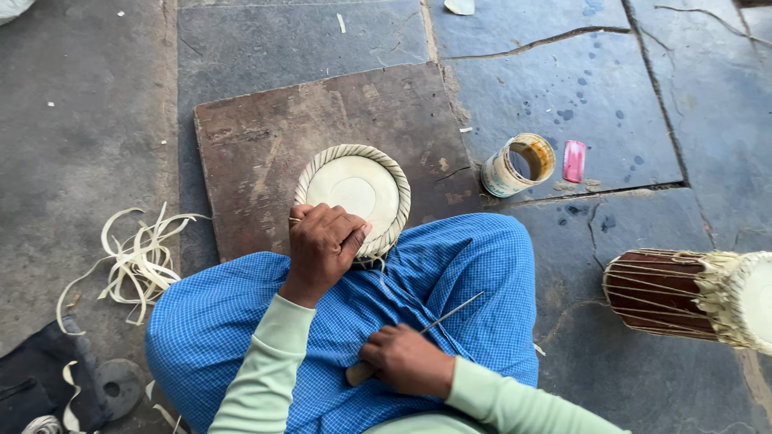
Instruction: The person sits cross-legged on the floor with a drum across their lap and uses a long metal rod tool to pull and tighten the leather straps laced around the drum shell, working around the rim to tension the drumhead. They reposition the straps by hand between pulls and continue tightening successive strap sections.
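Left hand [322, 245] sits at centre frame, its grip pinching the near rim of the round drumhead [354, 197], thumb on the braided edge. The drumhead, a pale skin disc ringed with plaited strapping, rests tilted on a wooden board [265, 137] and against the knee under the blue checked cloth [450, 273]. Right hand [406, 360] lies lower centre, grip pressed together around the wooden handle of an awl [450, 313]. The awl's thin metal shaft runs up and to the right, away from the drumhead; its long axis is diagonal. The drumhead lies up and to the left of the right hand, with the left hand the nearer. Pale strips [137, 261] lie on the stone floor [96, 120] at left; a tin can [519, 165] stands at right; a laced drum body [683, 293] lies at right edge.
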